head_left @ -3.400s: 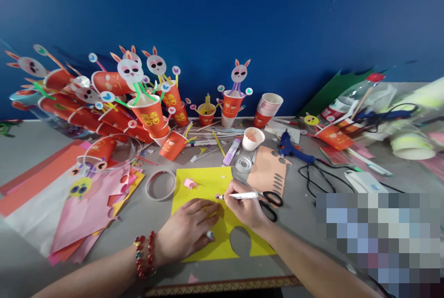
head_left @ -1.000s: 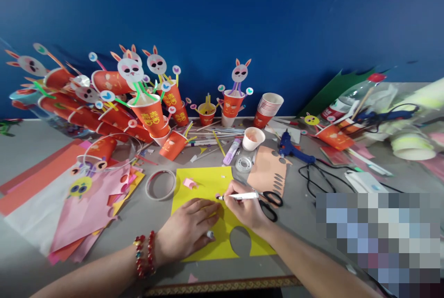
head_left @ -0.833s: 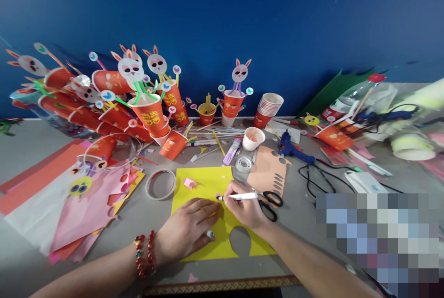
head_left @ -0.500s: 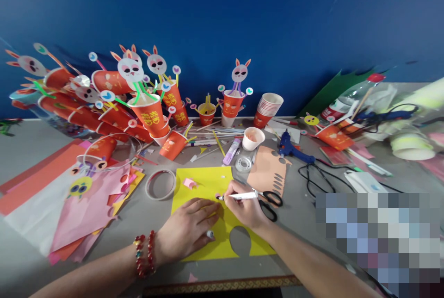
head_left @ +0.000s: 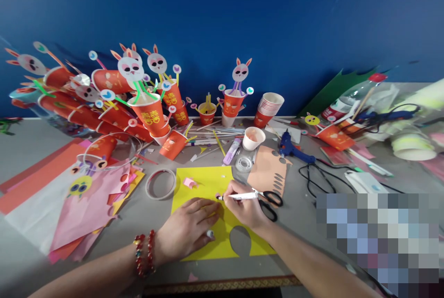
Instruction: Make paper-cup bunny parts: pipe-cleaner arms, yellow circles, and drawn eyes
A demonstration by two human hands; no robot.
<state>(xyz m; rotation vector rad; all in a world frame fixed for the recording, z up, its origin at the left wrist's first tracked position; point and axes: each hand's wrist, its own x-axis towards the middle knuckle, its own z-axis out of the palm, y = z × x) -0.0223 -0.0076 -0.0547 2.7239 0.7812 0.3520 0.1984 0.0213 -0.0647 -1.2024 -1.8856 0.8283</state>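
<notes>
A white marker [head_left: 244, 195] is pinched in the fingers of my right hand [head_left: 244, 210]. Its dark tip meets a tiny pink paper piece [head_left: 218, 195] over the yellow sheet [head_left: 204, 178]. My left hand [head_left: 189, 226] rests on that sheet, fingertips against the small piece. A white cap [head_left: 210, 234] pokes out by the left thumb, tucked in the hand; its other end is hidden. The sheet has a round hole near its lower edge. Some pink scraps [head_left: 189, 182] lie on its upper left. Black-handled scissors [head_left: 272, 198] are partly behind my right hand.
Rabbit-faced red paper cups [head_left: 149, 113] crowd the back left. A tape roll [head_left: 160, 184] lies left of the sheet, coloured papers [head_left: 92, 212] farther left. At right are cut peach paper [head_left: 265, 168], a blue glue gun [head_left: 294, 147] with its cord, and a plastic bottle [head_left: 342, 103].
</notes>
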